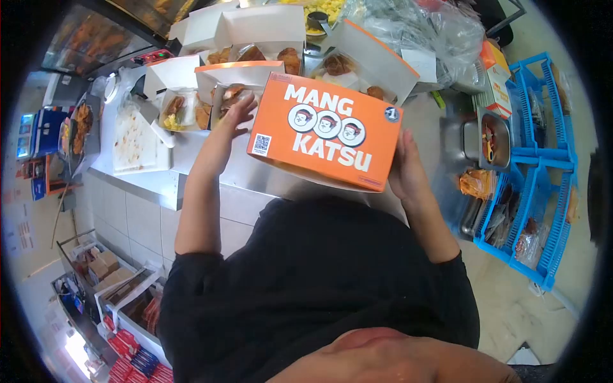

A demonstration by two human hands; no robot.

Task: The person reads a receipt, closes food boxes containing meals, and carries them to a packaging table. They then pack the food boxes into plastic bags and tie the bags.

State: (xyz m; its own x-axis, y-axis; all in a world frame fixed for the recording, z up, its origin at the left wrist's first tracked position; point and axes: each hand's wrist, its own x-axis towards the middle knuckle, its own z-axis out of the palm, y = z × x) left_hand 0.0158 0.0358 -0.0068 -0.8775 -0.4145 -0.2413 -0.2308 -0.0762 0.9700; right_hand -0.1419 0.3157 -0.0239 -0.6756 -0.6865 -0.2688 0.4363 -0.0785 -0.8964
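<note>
An orange takeout box [325,131] with its lid closed is tilted in front of me, printed "MANG KATSU" with round face logos and a QR code. My right hand [408,167] grips its right edge, thumb along the side and the other fingers mostly hidden behind it. At the box's left side is my left hand [235,118], its fingers stretched out and apart; whether they touch the box I cannot tell. Just behind the left hand, an open takeout box [239,70] holds browned fried pieces, partly covered by the closed box.
Several open food boxes [255,25] line the back of the steel counter [255,201]. A stained white tray [135,143] lies at left. Clear plastic bags [408,29] are heaped at the back. On the right are a steel pan [495,137] with utensils and blue racks [533,159].
</note>
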